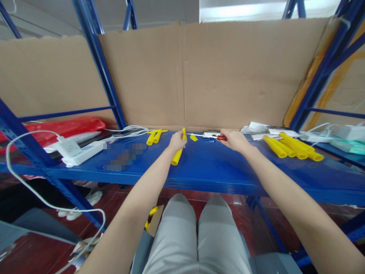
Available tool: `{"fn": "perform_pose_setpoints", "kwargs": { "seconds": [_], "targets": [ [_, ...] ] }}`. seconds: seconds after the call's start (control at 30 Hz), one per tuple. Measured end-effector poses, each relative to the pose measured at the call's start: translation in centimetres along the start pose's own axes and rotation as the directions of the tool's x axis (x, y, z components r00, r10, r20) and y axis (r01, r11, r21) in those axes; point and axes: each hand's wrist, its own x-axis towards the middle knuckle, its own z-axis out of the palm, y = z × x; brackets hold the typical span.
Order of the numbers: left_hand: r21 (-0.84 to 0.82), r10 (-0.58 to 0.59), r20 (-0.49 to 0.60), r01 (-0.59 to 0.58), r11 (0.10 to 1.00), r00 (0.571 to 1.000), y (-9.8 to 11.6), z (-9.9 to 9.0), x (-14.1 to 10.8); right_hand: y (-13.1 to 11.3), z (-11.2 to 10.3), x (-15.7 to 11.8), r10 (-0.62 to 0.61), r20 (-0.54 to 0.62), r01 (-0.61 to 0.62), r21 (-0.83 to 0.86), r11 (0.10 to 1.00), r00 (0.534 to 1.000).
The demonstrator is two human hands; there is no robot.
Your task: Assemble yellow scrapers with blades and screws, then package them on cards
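Observation:
My left hand [177,140] is closed around a yellow plastic tube-shaped part [176,156], whose round open end points toward me. In my right hand [234,140] is a screwdriver [222,138] with a red handle. Its thin metal shaft runs left to the upper end of the yellow part; whether the tip touches it I cannot tell. Just behind the shaft lies a small yellow piece [194,137]. A black-and-white item [211,134] and some tiny bits rest on the blue shelf [211,163] near the right hand.
Several yellow tubes [293,147] lie on the right, near white packets [256,128]. Two yellow T-shaped parts [155,136] lie left of centre. Farther left are a white power strip [85,153], cables [134,130] and a red bag [71,127]. Cardboard [213,76] stands behind, between blue posts.

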Motion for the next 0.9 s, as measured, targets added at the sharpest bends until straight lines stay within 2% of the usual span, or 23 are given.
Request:
{"fn": "perform_pose_setpoints", "kwargs": {
  "seconds": [0.27,0.4,0.63,0.9],
  "targets": [
    [0.014,0.014,0.01,-0.014,1.0,1.0,-0.13,-0.01,0.15,0.39,0.17,0.04,-0.05,0.006,0.05,0.037,0.998,0.999],
    [0.007,0.007,0.022,-0.008,1.0,1.0,0.05,-0.08,-0.01,0.44,0.33,0.11,-0.03,-0.014,0.031,0.05,0.998,0.999],
    [0.053,0.024,0.026,-0.025,0.998,0.999,-0.21,0.18,0.29,0.27,0.18,0.0,-0.008,-0.02,0.008,-0.029,1.0,1.0],
    [0.072,0.004,0.02,-0.005,0.997,1.0,-0.15,0.05,0.28,-0.3,-0.1,0.03,0.018,0.02,-0.017,-0.031,0.999,1.0]
  ]
}}
